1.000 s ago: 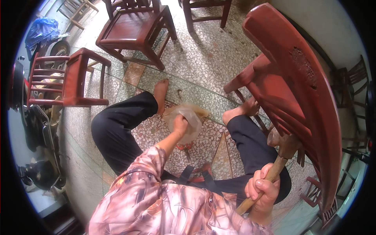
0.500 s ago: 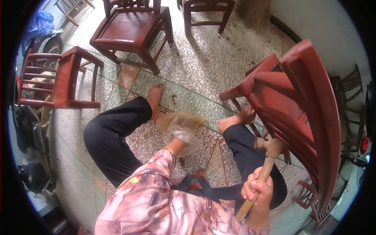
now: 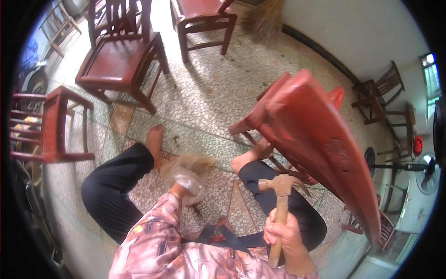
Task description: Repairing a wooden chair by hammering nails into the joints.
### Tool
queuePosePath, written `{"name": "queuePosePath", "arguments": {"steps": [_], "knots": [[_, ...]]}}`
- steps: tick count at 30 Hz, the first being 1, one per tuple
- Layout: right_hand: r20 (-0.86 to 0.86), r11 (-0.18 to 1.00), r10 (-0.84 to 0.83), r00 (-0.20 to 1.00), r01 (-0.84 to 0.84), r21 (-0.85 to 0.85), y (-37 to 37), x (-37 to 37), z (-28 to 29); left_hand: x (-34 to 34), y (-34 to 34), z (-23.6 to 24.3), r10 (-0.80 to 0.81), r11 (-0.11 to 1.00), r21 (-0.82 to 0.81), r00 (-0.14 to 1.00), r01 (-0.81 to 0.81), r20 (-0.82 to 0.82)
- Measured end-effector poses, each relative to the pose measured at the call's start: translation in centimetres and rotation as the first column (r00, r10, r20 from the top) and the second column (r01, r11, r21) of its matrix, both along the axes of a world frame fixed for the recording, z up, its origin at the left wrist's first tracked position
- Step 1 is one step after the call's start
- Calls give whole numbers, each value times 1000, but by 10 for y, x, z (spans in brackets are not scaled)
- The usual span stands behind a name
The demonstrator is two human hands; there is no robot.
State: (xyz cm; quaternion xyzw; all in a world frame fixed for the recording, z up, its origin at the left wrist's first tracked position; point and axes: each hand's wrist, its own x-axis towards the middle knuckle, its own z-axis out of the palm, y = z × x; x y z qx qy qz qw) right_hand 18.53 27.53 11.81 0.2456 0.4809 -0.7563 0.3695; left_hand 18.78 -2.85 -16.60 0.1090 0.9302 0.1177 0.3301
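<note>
My right hand (image 3: 289, 231) is closed round the wooden handle of a claw hammer (image 3: 279, 188), held head up above my right thigh. My left hand (image 3: 178, 189) reaches into a crumpled clear plastic bag (image 3: 190, 179) on the floor between my feet; its fingers are hidden inside. Close on my right, a red wooden chair (image 3: 316, 135) stands beside my right leg, its curved back toward me. My bare right foot (image 3: 253, 156) is by its lower part.
Ahead stand a red-brown chair (image 3: 118, 65) and another red chair (image 3: 206, 23). One more chair (image 3: 53, 125) lies on the left. A straw broom (image 3: 265, 21) leans by the wall. Dark chairs (image 3: 378, 95) and a fan (image 3: 426, 174) are at the right.
The view has turned to the right, so the room shifts left. My right hand has brought the hammer more upright. My left hand stays in the bag.
</note>
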Motion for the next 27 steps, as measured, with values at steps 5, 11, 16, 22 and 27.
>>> {"name": "queuePosePath", "arguments": {"steps": [5,11,16,22,27], "knots": [[-41,1000,14,999,-13,14,3,4,1,-13,6,0,-44,999,-8,999,44,-30],[-112,993,53,992,-41,109,7,10,-6,-10,10,-6,-85,996,-3,995,85,-57],[-117,989,55,992,-37,145,4,8,-12,-1,15,-7,-85,996,6,996,85,-40],[-111,988,67,992,-50,149,1,8,-9,-6,14,-6,-54,999,2,998,54,34],[-179,977,118,977,-83,195,1,9,-7,-69,38,15,-9,999,-33,994,13,106]]}}
